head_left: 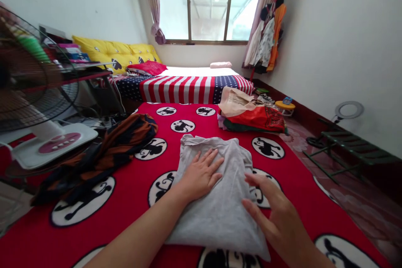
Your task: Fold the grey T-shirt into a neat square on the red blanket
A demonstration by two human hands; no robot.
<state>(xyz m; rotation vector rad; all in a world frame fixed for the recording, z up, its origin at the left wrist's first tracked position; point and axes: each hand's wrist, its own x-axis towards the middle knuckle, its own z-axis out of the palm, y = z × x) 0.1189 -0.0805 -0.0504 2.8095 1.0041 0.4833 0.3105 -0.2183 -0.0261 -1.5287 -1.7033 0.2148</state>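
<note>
A grey folded garment [220, 217], perhaps a shirt, lies flat on the red blanket [132, 226] right in front of me. My left hand [202, 173] rests on its upper part, palm down with the fingers spread. Beside the garment's right edge is my right hand [276, 213], its thumb and fingers apart and nothing between them. Whether its fingertips touch the cloth I cannot tell. Farther back on the right sits a stack of folded clothes [251, 117], red and beige on top. To the left lies a crumpled brown and dark striped garment [116, 146].
An electric fan [40, 134] stands at the left near a small desk [84, 75]. At the back is a bed with a flag-patterned cover [188, 88]. On the right are a dark green folding stool [351, 146], a ring light [349, 110] and a yellow stool [285, 105].
</note>
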